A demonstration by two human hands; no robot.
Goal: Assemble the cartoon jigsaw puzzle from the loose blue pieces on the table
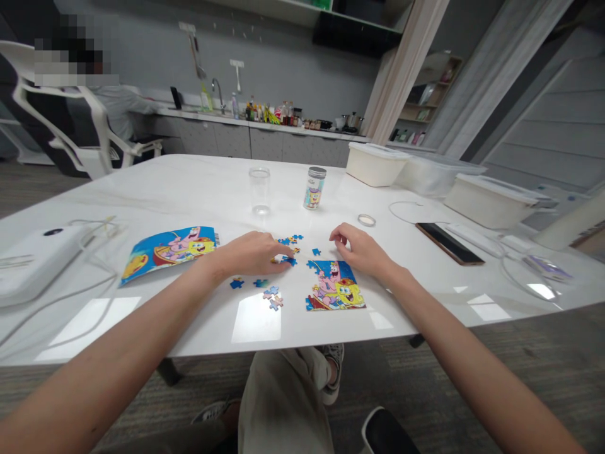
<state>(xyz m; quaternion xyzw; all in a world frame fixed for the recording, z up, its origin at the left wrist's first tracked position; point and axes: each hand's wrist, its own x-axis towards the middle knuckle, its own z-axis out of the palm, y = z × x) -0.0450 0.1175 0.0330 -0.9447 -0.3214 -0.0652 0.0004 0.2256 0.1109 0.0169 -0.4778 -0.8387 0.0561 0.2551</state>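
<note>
My left hand (pixel 262 253) reaches over a small heap of loose jigsaw pieces (pixel 297 238), its index finger and thumb apart and touching pieces there. My right hand (pixel 360 251) hovers or rests just beyond the upper right corner of the partly assembled jigsaw puzzle (pixel 338 287); its fingers are loosely bent and nothing shows between them. A single blue jigsaw piece (pixel 316 252) lies left of that hand. Nearer me are two separate pieces, one a blue piece (pixel 237 284), and a joined pale cluster (pixel 273 298). A glossy picture sheet (pixel 172 251) with the cartoon lies left of my left hand.
Behind the pieces stand a clear jar (pixel 259 192) and a printed canister (pixel 314 189). A ring-shaped lid (pixel 366 220), a phone (pixel 449 244), cables and storage boxes (pixel 375 165) are to the right. A white device (pixel 40 261) sits left. A person (pixel 116 104) sits beyond the table.
</note>
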